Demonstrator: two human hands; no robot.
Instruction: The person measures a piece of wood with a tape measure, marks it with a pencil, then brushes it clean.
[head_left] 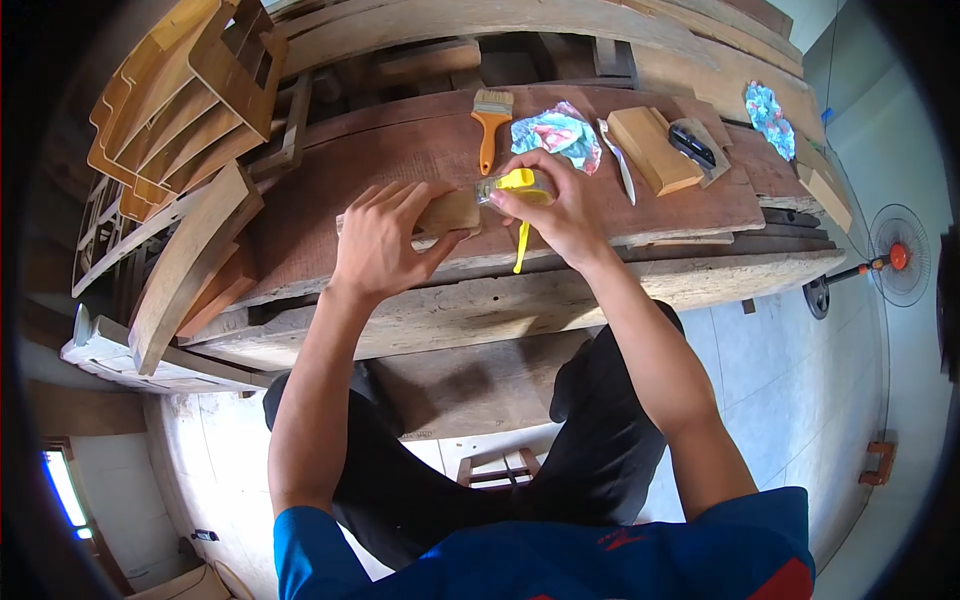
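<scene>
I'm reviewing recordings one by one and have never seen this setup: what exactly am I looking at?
There is no machine here, only a person's bare hands. One head-worn camera looks forward and down, so the arms enter from below. The left hand holds a wooden block; the right hand holds a yellow tool whose exact type is hard to tell. On the brown boards lie a paintbrush, a crumpled patterned sheet and another piece of wood.

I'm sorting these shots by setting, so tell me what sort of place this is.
Probably a small woodworking shop: a bench of wooden planks has a paintbrush and a wood block lying on it.
</scene>
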